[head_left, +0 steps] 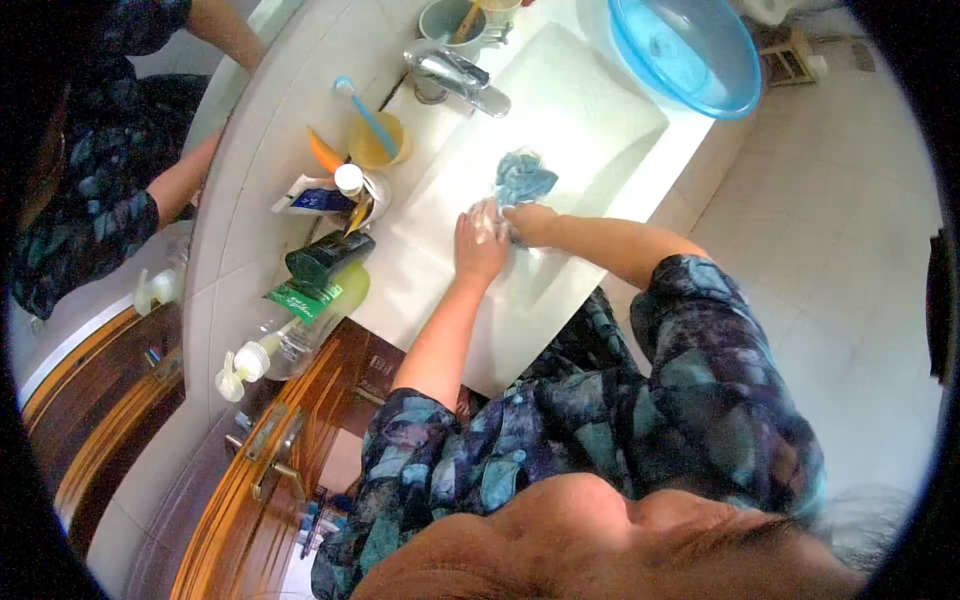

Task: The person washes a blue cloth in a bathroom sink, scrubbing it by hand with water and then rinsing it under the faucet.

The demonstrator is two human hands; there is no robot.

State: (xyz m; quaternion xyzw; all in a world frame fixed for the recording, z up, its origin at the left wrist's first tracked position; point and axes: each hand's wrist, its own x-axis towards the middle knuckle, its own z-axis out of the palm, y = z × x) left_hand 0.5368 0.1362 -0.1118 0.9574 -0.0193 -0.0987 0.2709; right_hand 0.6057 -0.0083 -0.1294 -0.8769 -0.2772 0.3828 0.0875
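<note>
A wet, bunched blue cloth lies in the white sink, with some suds on it. My right hand is closed on the cloth's near end. Beside it, my left hand lies palm down with its fingers stretched out toward the cloth, white foam over them. The two hands almost meet, and part of the cloth shows between them. Where the left fingertips press is partly hidden by foam.
A chrome faucet stands at the sink's far left. Along the left ledge are a yellow cup with a blue toothbrush, a holder with toothpaste, a dark bottle and a pump bottle. A blue basin sits far right.
</note>
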